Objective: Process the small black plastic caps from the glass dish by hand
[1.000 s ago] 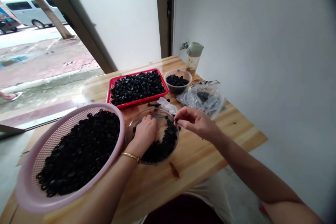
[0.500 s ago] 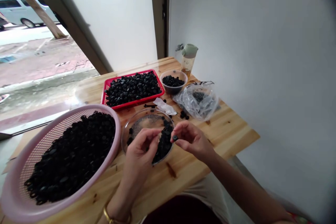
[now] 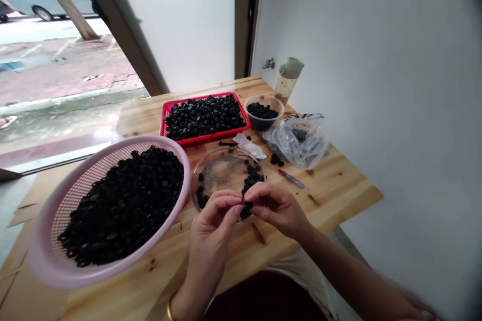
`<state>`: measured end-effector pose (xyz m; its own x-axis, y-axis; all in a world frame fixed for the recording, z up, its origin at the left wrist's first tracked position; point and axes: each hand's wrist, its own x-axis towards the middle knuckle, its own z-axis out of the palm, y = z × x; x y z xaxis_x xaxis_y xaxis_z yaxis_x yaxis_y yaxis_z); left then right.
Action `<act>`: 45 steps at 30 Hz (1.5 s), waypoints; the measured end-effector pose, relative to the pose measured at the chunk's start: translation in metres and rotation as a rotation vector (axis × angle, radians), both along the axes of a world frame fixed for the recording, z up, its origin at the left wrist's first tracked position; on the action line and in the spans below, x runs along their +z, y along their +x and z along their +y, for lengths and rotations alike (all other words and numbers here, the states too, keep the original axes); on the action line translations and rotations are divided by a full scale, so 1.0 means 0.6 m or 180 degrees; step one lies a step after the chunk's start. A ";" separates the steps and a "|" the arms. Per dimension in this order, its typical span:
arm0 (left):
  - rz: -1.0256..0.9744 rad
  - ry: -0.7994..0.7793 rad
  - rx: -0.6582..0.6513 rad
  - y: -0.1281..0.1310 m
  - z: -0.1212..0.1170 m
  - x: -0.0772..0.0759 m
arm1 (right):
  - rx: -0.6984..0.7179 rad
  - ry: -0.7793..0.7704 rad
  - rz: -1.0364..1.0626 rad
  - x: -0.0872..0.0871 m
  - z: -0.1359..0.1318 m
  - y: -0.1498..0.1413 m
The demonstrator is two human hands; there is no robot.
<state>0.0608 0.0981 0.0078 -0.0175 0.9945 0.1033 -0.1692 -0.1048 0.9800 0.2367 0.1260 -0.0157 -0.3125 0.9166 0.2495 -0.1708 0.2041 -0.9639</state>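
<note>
My left hand (image 3: 211,233) and my right hand (image 3: 281,210) meet, fingertips nearly touching, over the near edge of a clear round dish (image 3: 193,188). Both are closed in a pinch. Between the fingertips a small black round piece is mostly covered by my fingers. Whatever my left fingers pinch is too small and hidden to make out. More small black round pieces (image 3: 253,175) lie along the right side of the dish, and a few sit at its left. Fine dark strands or scraps show on its bottom.
A large pink basket (image 3: 181,153) full of black ring-like pieces stands left. Behind are a red basket (image 3: 246,123) of black pieces, a plastic bowl (image 3: 280,110), a jug (image 3: 288,80) and a clear bag (image 3: 301,145). A red-tipped pen-like tool (image 3: 291,179) lies right of the dish.
My left hand has come up out of the dish, back towards me, to meet my right hand. My right hand has moved nearer with its black piece. The view has also shifted.
</note>
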 end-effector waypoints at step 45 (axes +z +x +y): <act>0.5369 0.0097 -0.0554 -0.317 0.070 0.064 | -0.0115 -0.0828 -0.0299 0.016 -0.047 -0.066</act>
